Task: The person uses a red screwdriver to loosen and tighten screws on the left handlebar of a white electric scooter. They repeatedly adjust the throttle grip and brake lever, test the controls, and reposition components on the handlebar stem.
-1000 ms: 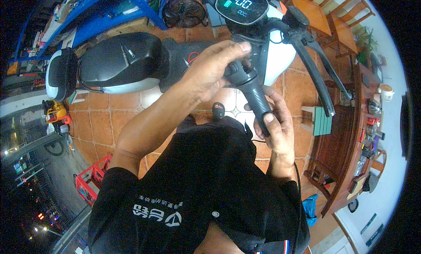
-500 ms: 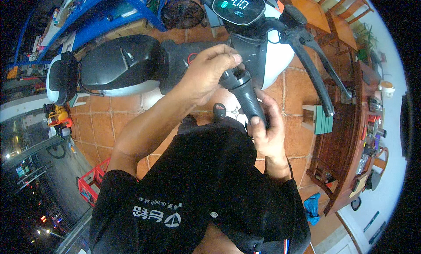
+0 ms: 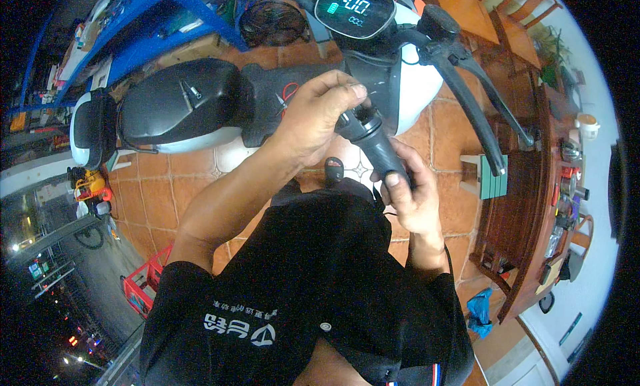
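A black handlebar grip (image 3: pixel 387 158) of an electric scooter slants between my hands. My right hand (image 3: pixel 417 193) is closed round its lower end, thumb on top and fingers underneath. At the collar end my left hand (image 3: pixel 319 116) is bent with thumb and forefinger pressed together beside the black housing; what they pinch, if anything, is hidden. Above, the lit dash display (image 3: pixel 355 11) faces me. On the far side of it, the other handlebar grip (image 3: pixel 475 119) points down to the right with a brake lever (image 3: pixel 500 99) alongside.
The scooter's black seat (image 3: pixel 213 93) lies to the left with a small metal tool (image 3: pixel 189 96) on it. A red cable loop (image 3: pixel 290 91) rests on the footboard. A wooden cabinet (image 3: pixel 517 233) and a green-topped stool (image 3: pixel 494 177) stand right; a red crate (image 3: pixel 143 286) is lower left.
My right hand has shifted slightly right on the grip, its thumb moving along with it. My left hand keeps its pinch almost in place. The whole view has shifted a little.
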The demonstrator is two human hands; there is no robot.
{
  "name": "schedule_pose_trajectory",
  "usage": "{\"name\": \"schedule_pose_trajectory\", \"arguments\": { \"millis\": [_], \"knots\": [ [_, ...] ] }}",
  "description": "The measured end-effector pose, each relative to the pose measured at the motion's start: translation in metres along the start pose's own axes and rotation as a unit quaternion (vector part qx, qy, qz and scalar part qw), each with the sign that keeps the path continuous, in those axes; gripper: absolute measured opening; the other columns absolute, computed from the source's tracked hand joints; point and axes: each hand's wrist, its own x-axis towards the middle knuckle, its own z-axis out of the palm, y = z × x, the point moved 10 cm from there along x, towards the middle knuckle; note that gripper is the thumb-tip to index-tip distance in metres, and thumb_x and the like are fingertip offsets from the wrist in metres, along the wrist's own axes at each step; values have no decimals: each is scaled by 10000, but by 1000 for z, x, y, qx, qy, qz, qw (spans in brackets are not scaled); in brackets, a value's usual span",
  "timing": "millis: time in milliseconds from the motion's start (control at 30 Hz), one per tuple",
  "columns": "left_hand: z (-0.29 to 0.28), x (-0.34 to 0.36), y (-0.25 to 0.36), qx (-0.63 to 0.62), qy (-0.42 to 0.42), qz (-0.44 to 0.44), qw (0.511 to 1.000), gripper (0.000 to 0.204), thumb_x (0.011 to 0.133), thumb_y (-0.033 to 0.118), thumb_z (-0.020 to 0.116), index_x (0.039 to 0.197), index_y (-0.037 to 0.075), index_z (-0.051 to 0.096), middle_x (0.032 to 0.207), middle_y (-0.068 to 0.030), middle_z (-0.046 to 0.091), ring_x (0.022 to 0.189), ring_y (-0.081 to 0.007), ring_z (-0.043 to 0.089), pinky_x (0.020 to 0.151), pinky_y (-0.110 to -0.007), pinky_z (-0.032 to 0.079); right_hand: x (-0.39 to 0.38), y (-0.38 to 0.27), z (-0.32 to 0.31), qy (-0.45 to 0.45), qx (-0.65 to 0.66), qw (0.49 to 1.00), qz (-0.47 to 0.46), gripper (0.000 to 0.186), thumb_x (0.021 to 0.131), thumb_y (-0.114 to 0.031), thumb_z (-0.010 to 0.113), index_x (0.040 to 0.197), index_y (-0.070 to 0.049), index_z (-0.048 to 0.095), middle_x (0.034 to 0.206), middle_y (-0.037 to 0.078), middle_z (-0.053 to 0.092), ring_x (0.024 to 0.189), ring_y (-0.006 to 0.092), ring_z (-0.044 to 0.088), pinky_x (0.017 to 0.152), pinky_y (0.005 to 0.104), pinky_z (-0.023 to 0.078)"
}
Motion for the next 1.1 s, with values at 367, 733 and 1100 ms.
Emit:
{"name": "schedule_pose_trajectory", "arguments": {
  "millis": [367,733,1100],
  "knots": [
    [0,4,6,-67,-15,-12,998,276,825,262,583,954,20,545,909,-156,606,889,-354,633,832,-469,512,0,7,8,-22,196,979,55,482,892,-127,562,1317,26,392,860,76,623,546,45,463,487,162,371],
    [0,5,5,-49,-50,9,998,298,803,280,614,957,36,544,946,-162,605,925,-382,623,837,-494,508,-6,-46,6,72,-275,943,-174,436,798,-102,623,1192,51,514,1098,235,609,981,335,631,848,371,496],
    [9,7,8,-104,-118,26,987,308,795,290,642,959,46,550,952,-158,603,943,-375,623,838,-489,509,-4,-1,9,-32,163,984,59,472,880,-122,573,1298,25,408,863,72,633,615,80,538,558,189,430]
  ]
}}
